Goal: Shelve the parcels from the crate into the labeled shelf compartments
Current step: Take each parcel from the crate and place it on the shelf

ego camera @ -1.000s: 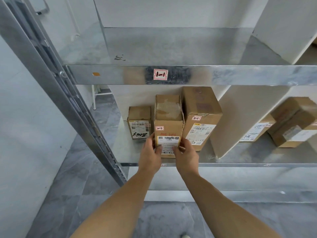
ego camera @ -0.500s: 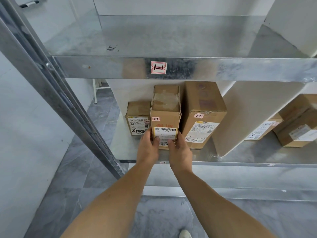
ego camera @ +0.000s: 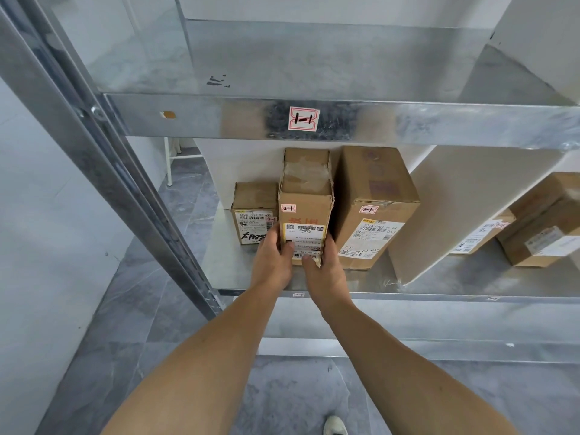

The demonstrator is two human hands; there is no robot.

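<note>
A tall narrow cardboard parcel (ego camera: pixel 306 196) marked 2-1 stands on the second metal shelf (ego camera: pixel 226 271), between a small parcel (ego camera: pixel 252 211) on its left and a larger parcel (ego camera: pixel 373 196) on its right. My left hand (ego camera: pixel 272 262) grips its lower left edge with the thumb on the front label. My right hand (ego camera: pixel 326 271) grips its lower right edge, thumb also on the front. The crate is out of view.
The upper shelf (ego camera: pixel 314 64), tagged 1-1 (ego camera: pixel 303 118), holds no parcels in its left compartment. A white divider (ego camera: pixel 464 208) separates the compartment from more parcels (ego camera: pixel 543 221) on the right. A steel upright (ego camera: pixel 103 146) stands at left. Grey tiled floor lies below.
Both hands have slid the narrow parcel deeper onto the second shelf, between its two neighbours. The camera has moved closer.
</note>
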